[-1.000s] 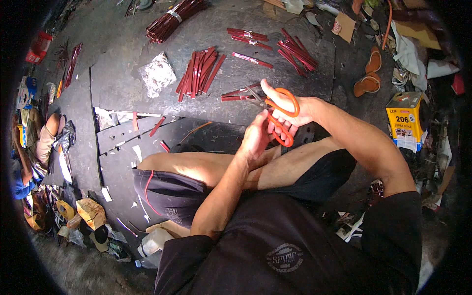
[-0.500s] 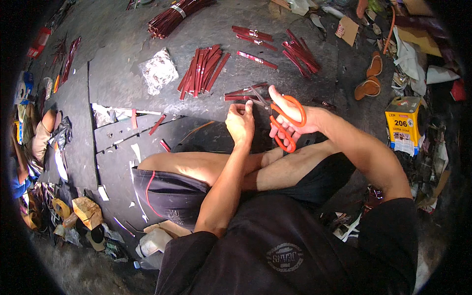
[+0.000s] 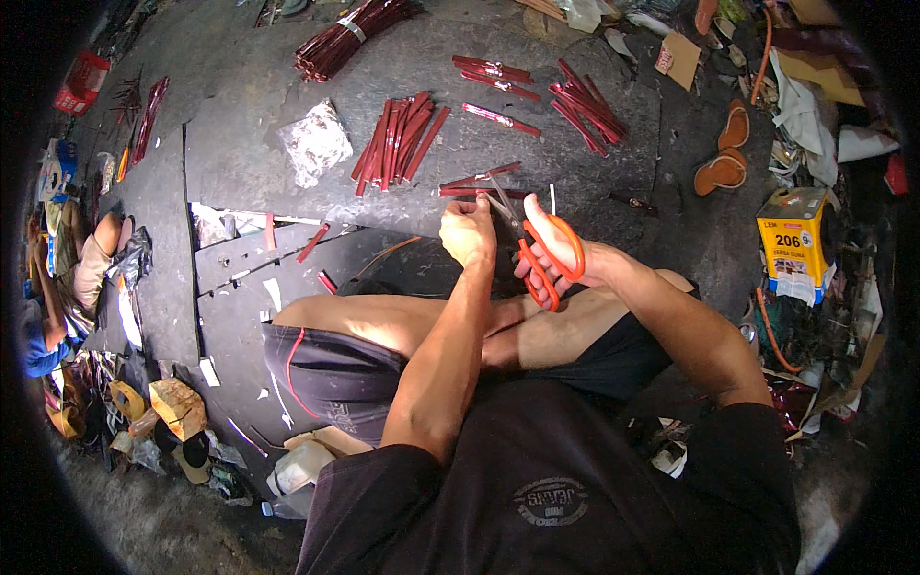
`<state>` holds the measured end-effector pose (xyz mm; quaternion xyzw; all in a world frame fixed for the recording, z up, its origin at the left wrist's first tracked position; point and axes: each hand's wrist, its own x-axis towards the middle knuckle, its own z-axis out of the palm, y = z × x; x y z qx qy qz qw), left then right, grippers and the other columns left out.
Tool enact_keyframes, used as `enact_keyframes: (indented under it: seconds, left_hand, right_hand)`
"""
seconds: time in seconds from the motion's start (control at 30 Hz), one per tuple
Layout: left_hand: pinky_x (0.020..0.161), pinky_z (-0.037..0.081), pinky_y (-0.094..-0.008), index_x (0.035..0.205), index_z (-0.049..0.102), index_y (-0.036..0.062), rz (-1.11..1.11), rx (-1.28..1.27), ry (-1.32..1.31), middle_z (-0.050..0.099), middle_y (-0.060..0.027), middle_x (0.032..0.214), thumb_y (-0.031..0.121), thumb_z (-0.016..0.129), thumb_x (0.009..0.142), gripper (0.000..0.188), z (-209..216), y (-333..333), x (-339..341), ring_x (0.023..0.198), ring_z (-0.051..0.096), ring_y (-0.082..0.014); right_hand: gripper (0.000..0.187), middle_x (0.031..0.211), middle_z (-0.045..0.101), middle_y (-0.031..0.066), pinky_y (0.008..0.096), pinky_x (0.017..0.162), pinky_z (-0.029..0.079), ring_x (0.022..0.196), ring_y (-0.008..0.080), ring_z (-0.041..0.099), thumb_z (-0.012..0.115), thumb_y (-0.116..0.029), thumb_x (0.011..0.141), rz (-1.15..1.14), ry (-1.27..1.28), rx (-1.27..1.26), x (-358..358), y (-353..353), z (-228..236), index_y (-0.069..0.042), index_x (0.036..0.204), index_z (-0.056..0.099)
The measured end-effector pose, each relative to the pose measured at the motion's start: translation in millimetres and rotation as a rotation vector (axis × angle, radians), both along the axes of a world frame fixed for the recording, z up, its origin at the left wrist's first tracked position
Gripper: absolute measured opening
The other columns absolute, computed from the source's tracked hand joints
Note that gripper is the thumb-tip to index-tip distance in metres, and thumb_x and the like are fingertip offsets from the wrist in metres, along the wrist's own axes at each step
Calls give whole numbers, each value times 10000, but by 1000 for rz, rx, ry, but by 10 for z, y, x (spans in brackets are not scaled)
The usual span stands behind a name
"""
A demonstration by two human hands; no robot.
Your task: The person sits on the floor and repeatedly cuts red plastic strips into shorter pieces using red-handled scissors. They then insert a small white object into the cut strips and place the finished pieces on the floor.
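I've got the right hand [image 3: 556, 254] clamped on orange-handled scissors [image 3: 579, 257], lower right of the red strip pile [image 3: 398, 142]. Left hand [image 3: 467, 233], by the blades: gripping anything? Can't tell. Loose strips [image 3: 586, 105] lie right of the pile; beyond it, one bundle [image 3: 329, 50] is still banded.

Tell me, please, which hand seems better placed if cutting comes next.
Right, most likely: the right hand holds the scissors by their orange handles, while the left hand is beside the blades, with no visible tool.

Dark board [image 3: 240, 144] beneath red strips [image 3: 399, 141]
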<state>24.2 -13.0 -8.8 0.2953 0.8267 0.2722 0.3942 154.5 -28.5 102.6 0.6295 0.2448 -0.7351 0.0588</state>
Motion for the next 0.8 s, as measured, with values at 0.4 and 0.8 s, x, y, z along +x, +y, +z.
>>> enact_keyframes:
  seconds: [0.4, 0.8]
  left_hand:
    - [713, 530, -422, 741, 669, 46, 5, 23, 18, 694, -152, 747, 380, 763, 773, 349, -50, -14, 14, 720, 689, -319]
    - [724, 529, -427, 772, 674, 42, -12, 48, 43, 695, -161, 777, 364, 727, 801, 328, -128, -33, 11, 709, 680, -338]
  right_hand:
    - [1197, 702, 562, 116, 389, 613, 527, 628, 243, 613, 151, -970, 667, 2, 7, -18, 25, 24, -40, 97, 996, 581]
    - [1317, 746, 549, 124, 441, 675, 552, 671, 271, 616, 100, -1004, 596, 154, 30, -86, 79, 348, 56, 143, 1049, 560]
